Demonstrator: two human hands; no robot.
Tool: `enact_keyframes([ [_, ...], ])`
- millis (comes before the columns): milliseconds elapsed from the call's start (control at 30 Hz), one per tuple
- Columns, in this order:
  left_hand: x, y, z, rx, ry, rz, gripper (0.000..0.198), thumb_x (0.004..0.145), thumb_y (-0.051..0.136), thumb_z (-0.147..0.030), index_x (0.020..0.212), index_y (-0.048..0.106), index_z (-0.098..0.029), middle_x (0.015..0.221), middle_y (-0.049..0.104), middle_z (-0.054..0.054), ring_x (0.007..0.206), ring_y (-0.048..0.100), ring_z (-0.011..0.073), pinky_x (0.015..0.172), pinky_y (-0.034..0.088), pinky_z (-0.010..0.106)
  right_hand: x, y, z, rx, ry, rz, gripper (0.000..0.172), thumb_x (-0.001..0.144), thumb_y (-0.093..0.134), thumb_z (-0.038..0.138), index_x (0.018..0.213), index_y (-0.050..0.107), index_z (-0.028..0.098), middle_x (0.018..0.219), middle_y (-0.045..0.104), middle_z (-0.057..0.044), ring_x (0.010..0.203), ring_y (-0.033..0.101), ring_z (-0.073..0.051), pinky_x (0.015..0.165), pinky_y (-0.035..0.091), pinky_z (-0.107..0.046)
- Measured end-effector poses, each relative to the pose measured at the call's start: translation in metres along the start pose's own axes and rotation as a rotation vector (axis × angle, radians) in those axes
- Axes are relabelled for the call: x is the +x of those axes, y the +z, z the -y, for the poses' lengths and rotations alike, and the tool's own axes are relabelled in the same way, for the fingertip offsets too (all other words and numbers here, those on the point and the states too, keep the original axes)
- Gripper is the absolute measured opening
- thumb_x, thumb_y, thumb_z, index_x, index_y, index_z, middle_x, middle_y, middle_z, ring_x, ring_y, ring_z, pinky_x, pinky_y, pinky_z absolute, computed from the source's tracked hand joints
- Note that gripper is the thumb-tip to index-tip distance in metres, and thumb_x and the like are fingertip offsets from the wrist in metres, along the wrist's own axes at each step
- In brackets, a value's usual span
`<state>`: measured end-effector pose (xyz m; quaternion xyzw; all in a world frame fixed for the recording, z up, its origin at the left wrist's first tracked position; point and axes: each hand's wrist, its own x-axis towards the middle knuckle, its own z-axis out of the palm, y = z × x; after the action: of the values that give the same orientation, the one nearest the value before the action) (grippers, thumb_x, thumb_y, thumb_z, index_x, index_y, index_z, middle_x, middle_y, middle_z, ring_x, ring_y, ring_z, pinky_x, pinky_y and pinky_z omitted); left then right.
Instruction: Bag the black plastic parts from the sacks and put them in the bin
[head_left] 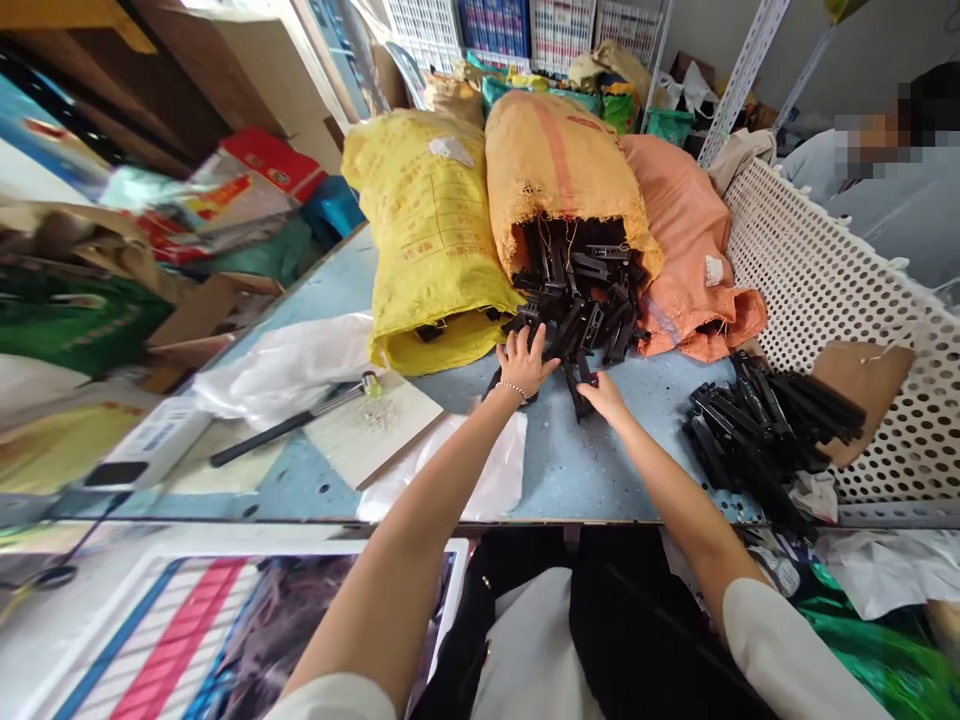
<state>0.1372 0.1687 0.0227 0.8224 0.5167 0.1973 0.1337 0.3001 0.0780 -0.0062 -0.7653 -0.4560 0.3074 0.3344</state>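
An orange woven sack lies on the blue table with its mouth toward me, and black plastic parts spill out of it. My left hand rests on the near edge of that pile, fingers spread over the parts. My right hand is just to the right of it, fingers closed around one black plastic part at the pile's front. A second heap of black parts lies at the right, apart from both hands.
A yellow sack and a salmon sack flank the orange one. A hammer lies beside a pale board and white plastic bags at the left. A white perforated panel stands right, with another person behind it.
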Motion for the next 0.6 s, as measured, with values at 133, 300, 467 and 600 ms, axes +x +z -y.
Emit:
enact_keyframes([
  [133,-0.053,-0.008,-0.028,-0.488,-0.041,0.059,0.066,0.087,0.062,-0.046,0.140,0.048,-0.009,0.137,0.055,0.024,0.130,0.051,0.0365,0.111,0.039,0.053,-0.052,-0.001,0.009,0.045,-0.119,-0.093,0.045,0.084,0.061,0.041,0.123,0.053,0.021,0.098,0.068,-0.006,0.089,0.067,-0.024,0.081,0.054,-0.038],
  [300,-0.139,-0.017,-0.047,-1.238,-0.286,0.258,0.053,0.086,0.058,-0.060,0.115,0.058,-0.016,0.096,0.069,0.008,0.081,0.069,0.0212,0.077,0.058,0.037,-0.139,-0.026,0.008,0.118,-0.525,0.079,0.036,0.090,0.061,0.043,0.121,0.056,0.026,0.103,0.066,-0.007,0.094,0.064,-0.023,0.087,0.051,-0.038],
  [467,-0.189,-0.044,-0.062,-1.516,-0.378,0.506,0.050,0.079,0.069,-0.059,0.104,0.061,-0.016,0.080,0.070,0.005,0.059,0.066,0.0155,0.056,0.054,0.028,-0.154,-0.063,0.006,-0.021,-0.605,-0.024,0.030,0.099,0.045,0.050,0.106,0.060,0.025,0.102,0.063,-0.010,0.092,0.060,-0.026,0.085,0.048,-0.042],
  [600,-0.200,-0.050,-0.076,-1.495,-0.382,0.659,0.049,0.078,0.069,-0.062,0.091,0.061,-0.016,0.064,0.066,0.003,0.052,0.063,0.0159,0.051,0.050,0.027,-0.144,-0.066,0.011,-0.137,-0.645,0.006,0.037,0.095,0.047,0.058,0.080,0.057,0.025,0.083,0.060,-0.008,0.084,0.056,-0.026,0.084,0.045,-0.042],
])
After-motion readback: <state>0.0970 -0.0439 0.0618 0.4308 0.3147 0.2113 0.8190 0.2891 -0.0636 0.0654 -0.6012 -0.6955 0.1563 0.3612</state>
